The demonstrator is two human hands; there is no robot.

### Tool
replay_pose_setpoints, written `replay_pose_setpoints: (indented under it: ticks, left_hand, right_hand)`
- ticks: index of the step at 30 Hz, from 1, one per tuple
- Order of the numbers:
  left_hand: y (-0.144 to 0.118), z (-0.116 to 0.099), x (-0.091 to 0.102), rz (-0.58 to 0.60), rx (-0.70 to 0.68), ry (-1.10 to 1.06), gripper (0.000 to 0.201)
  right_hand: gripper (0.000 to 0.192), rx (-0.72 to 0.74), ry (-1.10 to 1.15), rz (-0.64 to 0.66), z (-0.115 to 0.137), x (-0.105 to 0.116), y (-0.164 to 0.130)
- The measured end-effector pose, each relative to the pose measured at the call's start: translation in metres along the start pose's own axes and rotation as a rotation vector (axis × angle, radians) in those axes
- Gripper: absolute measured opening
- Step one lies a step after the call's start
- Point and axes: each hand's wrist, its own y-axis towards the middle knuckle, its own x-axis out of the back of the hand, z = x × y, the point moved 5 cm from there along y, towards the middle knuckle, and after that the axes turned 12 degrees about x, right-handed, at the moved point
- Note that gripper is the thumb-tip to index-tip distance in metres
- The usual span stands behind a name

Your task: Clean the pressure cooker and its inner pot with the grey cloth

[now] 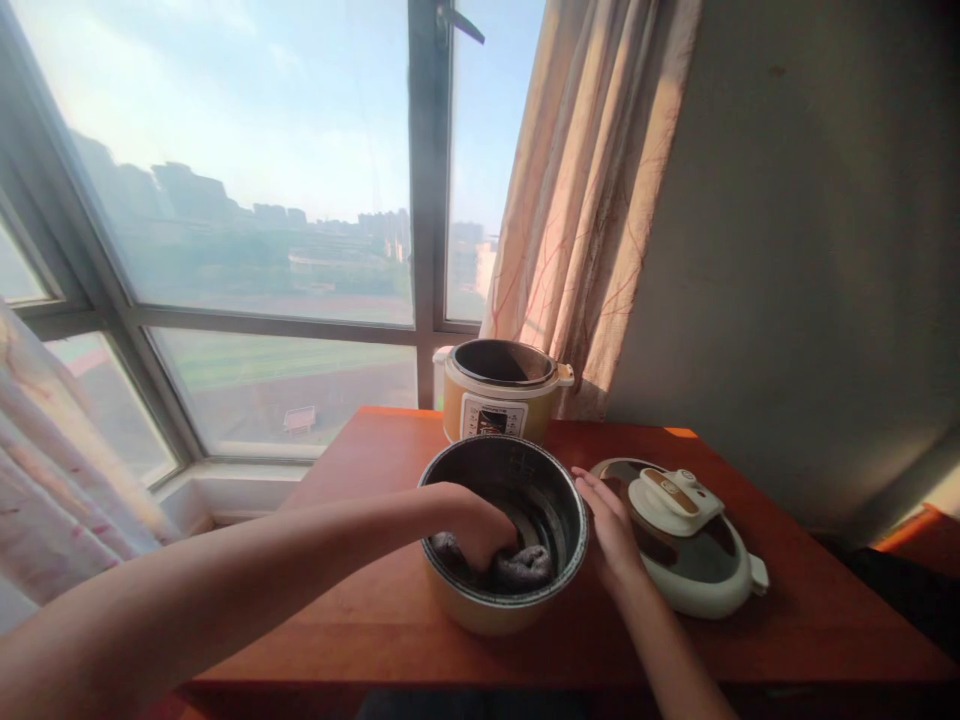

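A dark-lined inner pot [504, 612] with a tan outside stands near the middle of the table. My left hand [480, 530] reaches down inside it, closed on a crumpled grey cloth [525, 568] that lies against the pot's bottom. Its fingertips are hidden in the cloth and behind the hand. Along the pot's right side, my right hand [609, 520] is held open with straight fingers, close to the rim. Whether the palm presses on the wall cannot be made out.
Behind the pot is the cooker body [454, 400], yellow and white with a control panel. Its round lid [690, 592] lies right of my right hand. All stand on a reddish-brown table [337, 620] beside a window [277, 200] and a curtain [585, 200].
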Motion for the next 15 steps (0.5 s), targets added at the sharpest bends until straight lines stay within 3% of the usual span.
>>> replay_pose_setpoints:
  ticks: [3, 6, 10, 15]
  left_hand:
    - [-0.009, 0.015, 0.003, 0.188, 0.077, -0.126, 0.017]
    - [-0.016, 0.027, 0.004, 0.290, 0.163, -0.256, 0.023]
    - [-0.013, 0.021, 0.001, 0.265, 0.173, -0.234, 0.020]
    - [-0.001, -0.010, 0.003, 0.113, 0.092, -0.090, 0.028]
  right_hand:
    - [0.042, 0.007, -0.029, -0.078, -0.006, 0.014, -0.023]
    - [0.036, -0.061, -0.090, -0.091, -0.011, 0.024, -0.058]
    - [0.042, -0.112, -0.136, 0.014, -0.006, 0.021, -0.093]
    - [0.051, -0.099, -0.177, 0.091, -0.004, 0.013, -0.098]
